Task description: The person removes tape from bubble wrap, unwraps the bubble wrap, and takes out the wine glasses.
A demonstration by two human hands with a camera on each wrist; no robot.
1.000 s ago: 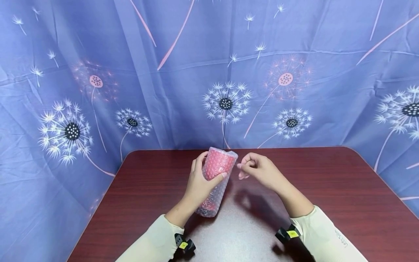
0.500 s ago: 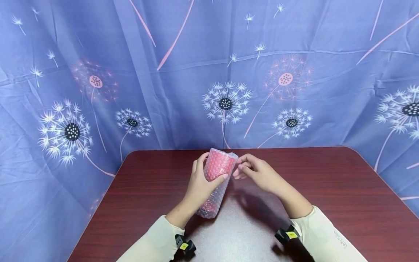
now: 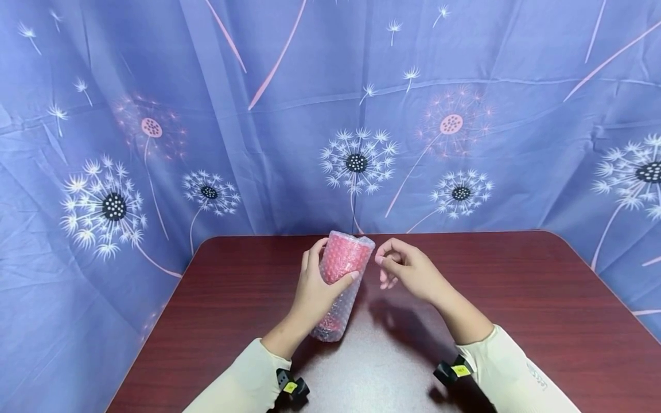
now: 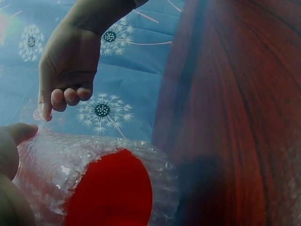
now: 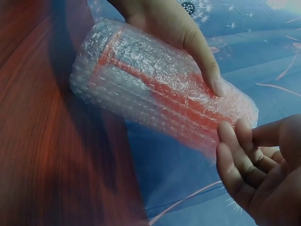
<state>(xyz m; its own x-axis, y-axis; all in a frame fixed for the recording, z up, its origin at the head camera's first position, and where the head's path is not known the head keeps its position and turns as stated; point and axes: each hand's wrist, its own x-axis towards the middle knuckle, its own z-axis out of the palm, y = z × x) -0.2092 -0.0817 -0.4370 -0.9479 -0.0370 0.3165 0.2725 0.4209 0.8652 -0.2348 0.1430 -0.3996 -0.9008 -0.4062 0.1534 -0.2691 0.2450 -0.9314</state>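
A red cylindrical object (image 4: 113, 188) wrapped in clear bubble wrap (image 3: 343, 292) leans to the right, low over the table. My left hand (image 3: 312, 292) grips it around its upper part, thumb across the near side and fingers behind. Close to the right of its upper end is my right hand (image 3: 408, 267), thumb tip and index finger drawn together and the other fingers curled. In the right wrist view, the right fingertips (image 5: 242, 127) come right up to the wrap's edge. I cannot tell whether they pinch a bit of clear film there.
The dark red wood-grain table (image 3: 516, 298) extends around both hands, with glare in front. A blue curtain (image 3: 289, 143) printed with dandelions hangs behind it and along the left side. Black wrist cameras (image 3: 291, 385) sit on both sleeves.
My right hand moves in against the wrap's upper right edge, then back out to the right. The wrapped cylinder shifts only slightly, with my left hand still gripping it.
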